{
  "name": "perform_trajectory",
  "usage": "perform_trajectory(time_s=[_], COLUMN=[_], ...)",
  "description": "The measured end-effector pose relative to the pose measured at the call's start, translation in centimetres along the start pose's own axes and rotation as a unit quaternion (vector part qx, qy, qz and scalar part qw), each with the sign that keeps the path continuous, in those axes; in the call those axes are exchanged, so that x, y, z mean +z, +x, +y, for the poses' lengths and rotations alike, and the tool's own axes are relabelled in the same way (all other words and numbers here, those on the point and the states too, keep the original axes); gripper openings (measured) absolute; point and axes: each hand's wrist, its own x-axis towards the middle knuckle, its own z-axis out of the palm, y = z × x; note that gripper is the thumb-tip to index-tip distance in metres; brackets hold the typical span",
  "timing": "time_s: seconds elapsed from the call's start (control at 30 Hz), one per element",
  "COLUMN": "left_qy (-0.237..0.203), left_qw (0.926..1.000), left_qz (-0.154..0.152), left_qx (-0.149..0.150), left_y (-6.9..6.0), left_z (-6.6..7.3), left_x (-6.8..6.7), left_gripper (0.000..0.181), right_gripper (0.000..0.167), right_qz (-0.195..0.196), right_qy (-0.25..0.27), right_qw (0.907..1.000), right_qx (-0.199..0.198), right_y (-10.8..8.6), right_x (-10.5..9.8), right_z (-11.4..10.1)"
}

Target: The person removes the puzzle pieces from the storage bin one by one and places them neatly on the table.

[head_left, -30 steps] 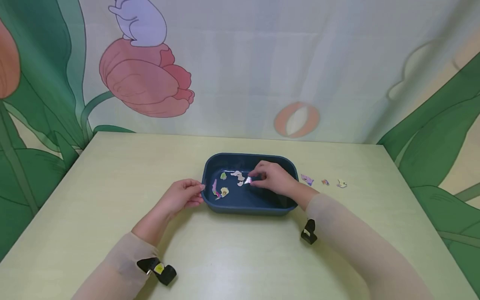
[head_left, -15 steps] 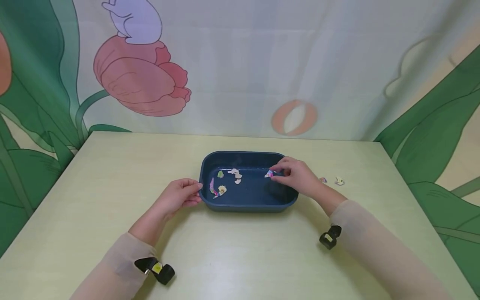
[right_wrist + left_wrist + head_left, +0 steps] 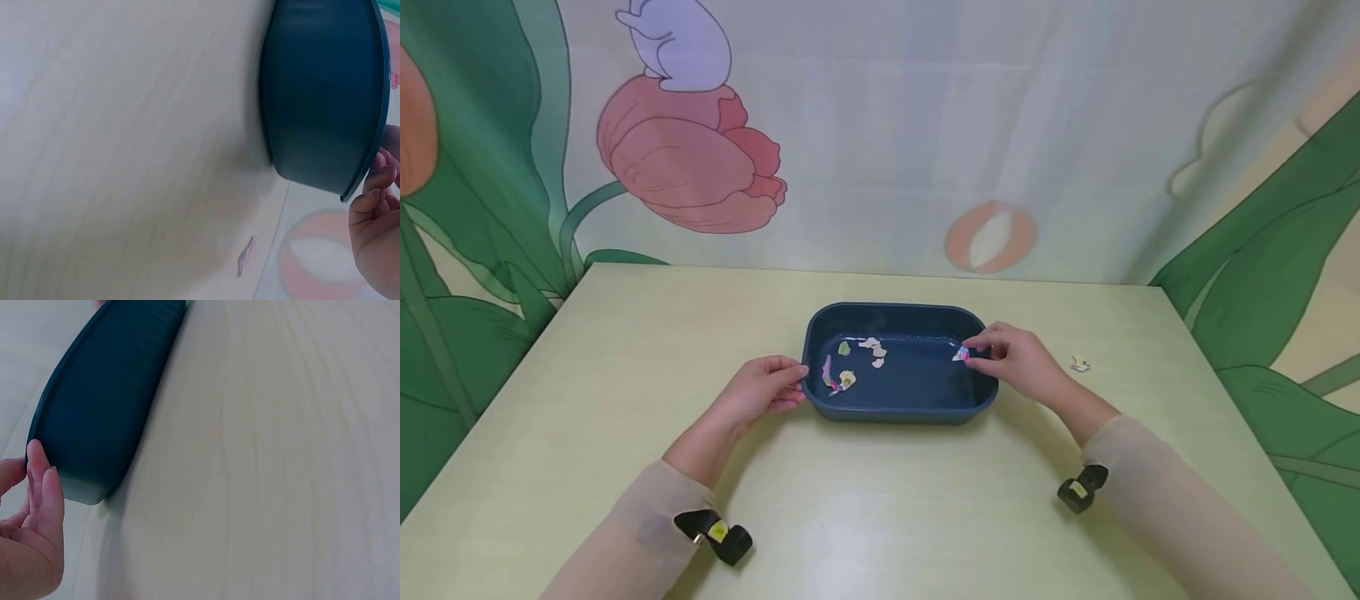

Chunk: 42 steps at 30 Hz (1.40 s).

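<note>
Pale table (image 3: 865, 500) below; left hand (image 3: 763, 386) pinches edge of blue tray (image 3: 895, 416); right hand (image 3: 1026, 364) pinches shiny cutout (image 3: 961, 355) over tray; loose cutouts (image 3: 847, 380) inside, nearer left hand; yellowish cutout (image 3: 1080, 364) right of right hand

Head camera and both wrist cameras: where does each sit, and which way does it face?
Head: worn there, looking forward and down at the tray and table; left hand, right hand and both sleeves show.
Left wrist: worn there, facing the tray's outer side; the left hand shows.
Right wrist: worn there, also facing the tray's outer side; the right hand shows.
Both wrist views share the tray and table.
</note>
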Motion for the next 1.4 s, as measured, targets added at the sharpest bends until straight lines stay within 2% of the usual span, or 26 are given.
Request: perform_trajectory(time_s=[0.17, 0.63, 0.83, 0.93, 1.2, 1.4], left_qy=[-0.004, -0.011, -0.015, -0.012, 0.000, -0.005], left_qw=[1.0000, 0.9999, 0.9999, 0.9999, 1.0000, 0.9999], left_qz=[0.004, 0.003, -0.003, -0.009, -0.003, -0.007], left_qx=[-0.003, -0.009, -0.002, 0.002, -0.006, -0.007], left_y=[0.2, 0.3, 0.2, 0.2, 0.2, 0.0], left_z=[-0.2, -0.2, -0.1, -0.1, 0.1, 0.2], left_x=[0.1, 0.0, 0.0, -0.1, 0.0, -0.1], left_gripper=[0.032, 0.033, 0.030, 0.031, 0.034, 0.035], right_gripper=[0.026, 0.026, 0.026, 0.027, 0.032, 0.036], right_qz=[-0.002, 0.011, 0.017, 0.017, 0.003, 0.014], right_qy=[0.005, 0.009, -0.001, -0.007, -0.034, -0.032], right_qw=[0.9997, 0.9986, 0.9981, 0.9973, 0.9913, 0.9886], right_qx=[0.022, 0.050, 0.059, 0.071, 0.127, 0.146], right_y=[-0.5, -1.5, -2.0, -2.5, -4.0, -4.8], right_x=[-0.6, -2.1, -2.7, -3.2, -5.0, -6.0], right_z=[0.6, 2.2, 2.7, 3.0, 4.0, 5.1])
